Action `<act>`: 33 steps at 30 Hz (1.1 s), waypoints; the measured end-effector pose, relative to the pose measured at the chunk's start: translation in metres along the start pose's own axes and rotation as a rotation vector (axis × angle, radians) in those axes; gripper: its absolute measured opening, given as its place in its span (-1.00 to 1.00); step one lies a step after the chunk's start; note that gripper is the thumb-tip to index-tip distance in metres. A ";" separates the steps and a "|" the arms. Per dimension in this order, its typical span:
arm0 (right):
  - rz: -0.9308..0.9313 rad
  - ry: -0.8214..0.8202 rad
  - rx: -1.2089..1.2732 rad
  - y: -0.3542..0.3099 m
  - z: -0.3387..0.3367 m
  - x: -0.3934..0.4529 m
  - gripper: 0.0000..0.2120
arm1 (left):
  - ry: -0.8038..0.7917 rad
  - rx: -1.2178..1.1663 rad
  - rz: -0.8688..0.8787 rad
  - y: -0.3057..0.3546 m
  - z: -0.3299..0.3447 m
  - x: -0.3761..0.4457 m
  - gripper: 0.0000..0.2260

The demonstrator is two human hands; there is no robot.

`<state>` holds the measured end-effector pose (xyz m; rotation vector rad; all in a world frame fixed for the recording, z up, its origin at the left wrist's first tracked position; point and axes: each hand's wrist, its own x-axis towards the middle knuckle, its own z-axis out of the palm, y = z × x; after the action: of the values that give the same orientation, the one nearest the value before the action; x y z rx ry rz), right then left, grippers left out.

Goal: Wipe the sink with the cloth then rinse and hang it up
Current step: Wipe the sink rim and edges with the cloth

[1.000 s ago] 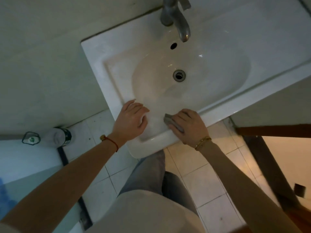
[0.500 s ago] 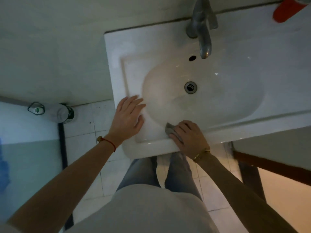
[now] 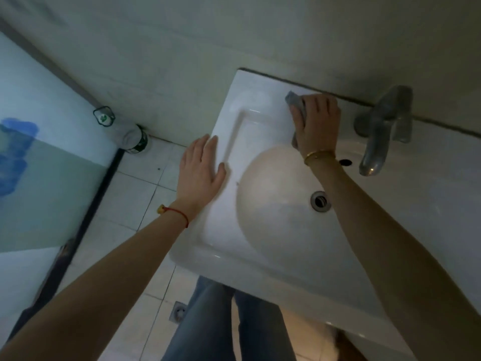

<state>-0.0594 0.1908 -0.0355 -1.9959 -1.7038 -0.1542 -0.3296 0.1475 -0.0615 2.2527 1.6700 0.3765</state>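
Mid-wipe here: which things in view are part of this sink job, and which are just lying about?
In the job:
sink
grey cloth, under the right hand on the back rim
left hand, flat on the left rim
faucet, for rinsing later

Lying about:
bottle on the floor by the wall
floor drain

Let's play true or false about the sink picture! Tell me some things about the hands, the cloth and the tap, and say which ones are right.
1. The right hand presses the cloth on the back ledge of the sink. True.
2. The left hand holds the tap. False: it lies flat on the sink's left rim.
3. Water runs from the tap. False: none is visible.
4. The drain is uncovered. True.
5. A bottle stands on the floor by the wall. True.
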 end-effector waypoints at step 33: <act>-0.147 -0.027 0.036 -0.012 0.068 0.023 -0.65 | 0.030 -0.031 -0.030 -0.002 0.005 0.004 -0.47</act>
<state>-0.0824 0.2426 -0.0813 -1.8553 -1.8572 -0.1473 -0.3280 0.1513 -0.0662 2.2081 1.6984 0.4281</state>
